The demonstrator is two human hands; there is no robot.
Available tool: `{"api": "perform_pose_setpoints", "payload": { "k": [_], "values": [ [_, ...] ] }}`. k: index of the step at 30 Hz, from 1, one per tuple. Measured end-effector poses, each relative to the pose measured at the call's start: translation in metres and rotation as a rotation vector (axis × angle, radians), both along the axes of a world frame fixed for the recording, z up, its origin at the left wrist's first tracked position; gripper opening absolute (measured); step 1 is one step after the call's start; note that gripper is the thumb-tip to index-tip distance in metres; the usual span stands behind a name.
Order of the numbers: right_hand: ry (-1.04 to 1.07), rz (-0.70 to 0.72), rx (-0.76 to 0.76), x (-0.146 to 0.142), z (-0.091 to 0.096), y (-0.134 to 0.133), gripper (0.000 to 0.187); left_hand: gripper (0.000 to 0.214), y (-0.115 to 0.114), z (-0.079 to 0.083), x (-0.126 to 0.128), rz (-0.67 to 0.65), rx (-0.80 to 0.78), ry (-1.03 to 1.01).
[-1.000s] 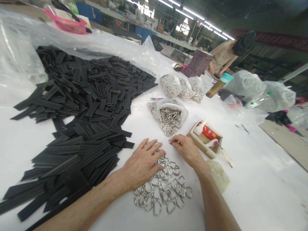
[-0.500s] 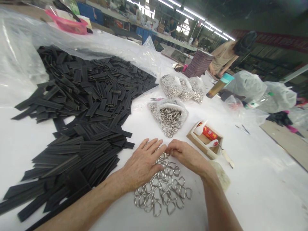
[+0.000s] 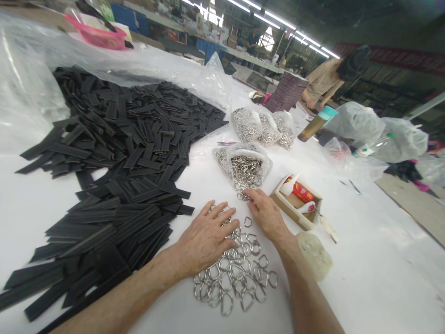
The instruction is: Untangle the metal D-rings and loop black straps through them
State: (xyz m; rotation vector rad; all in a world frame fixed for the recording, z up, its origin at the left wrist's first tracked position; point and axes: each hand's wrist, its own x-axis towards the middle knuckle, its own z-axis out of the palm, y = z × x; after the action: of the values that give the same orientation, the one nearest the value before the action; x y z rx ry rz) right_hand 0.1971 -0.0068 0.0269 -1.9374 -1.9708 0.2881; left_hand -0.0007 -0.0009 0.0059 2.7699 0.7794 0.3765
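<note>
My left hand (image 3: 210, 239) lies palm down with fingers spread over the upper left part of a loose pile of metal D-rings (image 3: 238, 273). A few rings show between its fingers. My right hand (image 3: 267, 214) reaches past the pile to the mouth of an open clear plastic bag of D-rings (image 3: 247, 168). Its fingers are bent together, with the fingertips on rings spilling from the bag; how many they grip is hidden. One single D-ring (image 3: 248, 221) lies between my hands on the white table.
Black strips (image 3: 132, 153) are heaped on the left. Filled bags of rings (image 3: 266, 127) stand behind the open one. To the right are a small box (image 3: 295, 204) with a red tube, a pale translucent lump (image 3: 314, 256) and a turquoise-lidded bottle (image 3: 318, 123). A person (image 3: 321, 81) works farther back.
My right hand has moved away from beside my left fingertips, forward to the bag's mouth, uncovering a single ring. My left hand has stayed almost in place.
</note>
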Motion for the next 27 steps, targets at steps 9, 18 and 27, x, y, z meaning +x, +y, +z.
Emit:
{"api": "perform_pose_setpoints", "payload": {
  "k": [9,18,27],
  "values": [
    [0.013,-0.077,0.003,0.011,0.010,-0.002,0.013,0.034,0.000,0.001,0.000,-0.005,-0.005,0.001],
    [-0.032,0.077,-0.028,0.007,0.012,-0.004,0.017,0.035,0.000,-0.001,0.000,0.002,0.023,-0.015],
    [-0.072,0.027,0.087,-0.001,-0.004,0.005,0.016,0.035,0.000,0.000,0.000,0.006,-0.004,-0.018]
  ]
}}
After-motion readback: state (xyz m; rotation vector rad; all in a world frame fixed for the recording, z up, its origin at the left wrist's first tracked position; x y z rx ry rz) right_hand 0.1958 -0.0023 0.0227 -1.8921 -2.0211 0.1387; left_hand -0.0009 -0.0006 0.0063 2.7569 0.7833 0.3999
